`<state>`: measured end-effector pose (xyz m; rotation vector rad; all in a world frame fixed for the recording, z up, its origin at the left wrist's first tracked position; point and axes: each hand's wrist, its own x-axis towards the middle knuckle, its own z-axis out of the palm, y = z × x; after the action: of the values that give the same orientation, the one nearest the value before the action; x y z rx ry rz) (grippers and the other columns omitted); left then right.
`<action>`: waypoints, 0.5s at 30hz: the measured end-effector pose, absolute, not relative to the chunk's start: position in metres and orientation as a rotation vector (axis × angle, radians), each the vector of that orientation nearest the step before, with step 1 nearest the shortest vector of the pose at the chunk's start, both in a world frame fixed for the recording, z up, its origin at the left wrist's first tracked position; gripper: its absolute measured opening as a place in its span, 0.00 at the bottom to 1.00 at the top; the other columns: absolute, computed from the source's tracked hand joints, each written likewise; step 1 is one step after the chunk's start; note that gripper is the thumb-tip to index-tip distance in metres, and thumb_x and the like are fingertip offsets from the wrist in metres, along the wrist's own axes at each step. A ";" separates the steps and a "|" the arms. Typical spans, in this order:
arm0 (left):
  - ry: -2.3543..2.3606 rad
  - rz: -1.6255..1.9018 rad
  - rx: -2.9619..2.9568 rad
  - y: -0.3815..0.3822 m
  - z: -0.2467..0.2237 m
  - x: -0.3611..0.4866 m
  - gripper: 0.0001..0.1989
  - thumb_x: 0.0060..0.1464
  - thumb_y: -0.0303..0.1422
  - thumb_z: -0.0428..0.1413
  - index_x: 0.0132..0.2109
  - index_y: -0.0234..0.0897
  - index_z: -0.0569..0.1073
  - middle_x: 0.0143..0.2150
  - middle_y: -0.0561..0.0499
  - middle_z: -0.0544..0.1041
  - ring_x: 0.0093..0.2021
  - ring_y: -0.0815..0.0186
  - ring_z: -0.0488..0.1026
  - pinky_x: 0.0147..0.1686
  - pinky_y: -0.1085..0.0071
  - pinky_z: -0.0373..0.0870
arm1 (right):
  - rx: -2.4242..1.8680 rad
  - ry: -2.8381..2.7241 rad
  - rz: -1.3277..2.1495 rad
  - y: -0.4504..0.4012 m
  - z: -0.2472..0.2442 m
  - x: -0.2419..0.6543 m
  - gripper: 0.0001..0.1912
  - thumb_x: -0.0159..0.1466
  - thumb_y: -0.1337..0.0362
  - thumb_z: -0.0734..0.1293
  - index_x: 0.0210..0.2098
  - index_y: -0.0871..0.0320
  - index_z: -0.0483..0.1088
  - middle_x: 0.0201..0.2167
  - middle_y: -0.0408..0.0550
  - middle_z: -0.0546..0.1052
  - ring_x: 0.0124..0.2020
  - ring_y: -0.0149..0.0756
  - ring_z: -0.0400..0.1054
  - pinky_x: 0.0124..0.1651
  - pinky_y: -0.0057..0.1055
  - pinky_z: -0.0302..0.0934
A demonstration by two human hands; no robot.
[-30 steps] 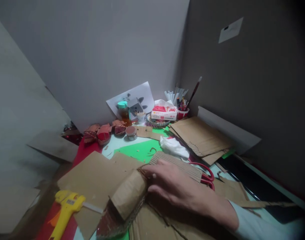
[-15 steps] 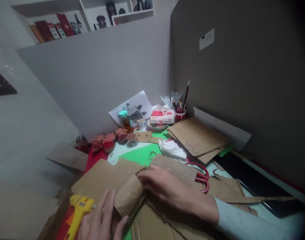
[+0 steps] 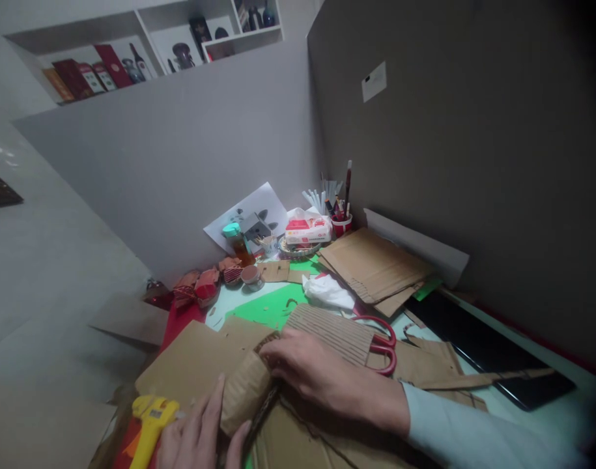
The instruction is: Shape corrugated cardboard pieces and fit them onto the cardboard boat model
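A curved cardboard piece [image 3: 246,393] with a corrugated edge lies between my two hands, low in the view. My right hand [image 3: 305,365] has its fingers curled onto the upper right edge of this piece, pinching it. At the lower left, my left hand [image 3: 197,426] rests against the piece's near side with its fingers and thumb spread around it. A yellow glue gun [image 3: 154,423] lies just left of my left hand. Red-handled scissors [image 3: 385,352] lie beyond my right wrist, partly covered by a ribbed cardboard piece [image 3: 331,332].
Flat cardboard sheets [image 3: 376,264] are stacked at the back right, near a black flat panel [image 3: 473,352]. Behind are a teal-lidded bottle [image 3: 240,247], a tissue pack [image 3: 307,228], a pen cup [image 3: 341,225] and a small jar [image 3: 251,278]. Grey partitions stand behind.
The view has shifted a little, so the surroundings appear farther left. Both hands keep nearly the same places on the curved cardboard piece, which looks slightly more tilted.
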<state>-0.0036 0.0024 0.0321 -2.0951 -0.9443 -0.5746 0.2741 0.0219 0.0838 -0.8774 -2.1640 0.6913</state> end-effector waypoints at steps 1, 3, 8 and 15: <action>-0.945 -0.563 -2.104 0.003 0.033 -0.004 0.32 0.60 0.43 0.56 0.65 0.27 0.65 0.42 0.39 0.83 0.34 0.55 0.80 0.33 0.61 0.73 | -0.873 -2.169 0.678 0.023 0.083 0.274 0.11 0.67 0.77 0.62 0.42 0.59 0.71 0.41 0.50 0.75 0.42 0.37 0.68 0.46 0.32 0.64; -0.962 -0.540 -2.120 0.002 0.037 -0.002 0.29 0.60 0.40 0.57 0.63 0.27 0.66 0.42 0.38 0.83 0.35 0.53 0.80 0.35 0.59 0.73 | -0.870 -2.178 0.654 0.025 0.079 0.273 0.10 0.67 0.77 0.62 0.41 0.59 0.70 0.41 0.50 0.75 0.42 0.37 0.67 0.45 0.32 0.63; -1.024 -0.543 -2.131 -0.004 0.046 0.013 0.26 0.60 0.34 0.57 0.61 0.26 0.66 0.46 0.32 0.80 0.38 0.50 0.78 0.36 0.56 0.72 | -0.896 -2.202 0.631 0.027 0.076 0.270 0.09 0.66 0.78 0.62 0.39 0.58 0.69 0.39 0.50 0.75 0.41 0.38 0.67 0.43 0.32 0.62; -1.072 -0.583 -2.102 -0.011 0.049 0.021 0.27 0.60 0.35 0.57 0.63 0.31 0.65 0.40 0.38 0.73 0.31 0.54 0.74 0.30 0.58 0.70 | -0.892 -2.202 0.656 0.028 0.076 0.271 0.09 0.65 0.77 0.62 0.39 0.58 0.68 0.40 0.50 0.74 0.40 0.38 0.66 0.43 0.32 0.62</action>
<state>0.0209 -0.0110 0.0493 -2.1021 -1.0725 -0.5830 0.2712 0.0279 0.0761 -0.8921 -2.2024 0.6563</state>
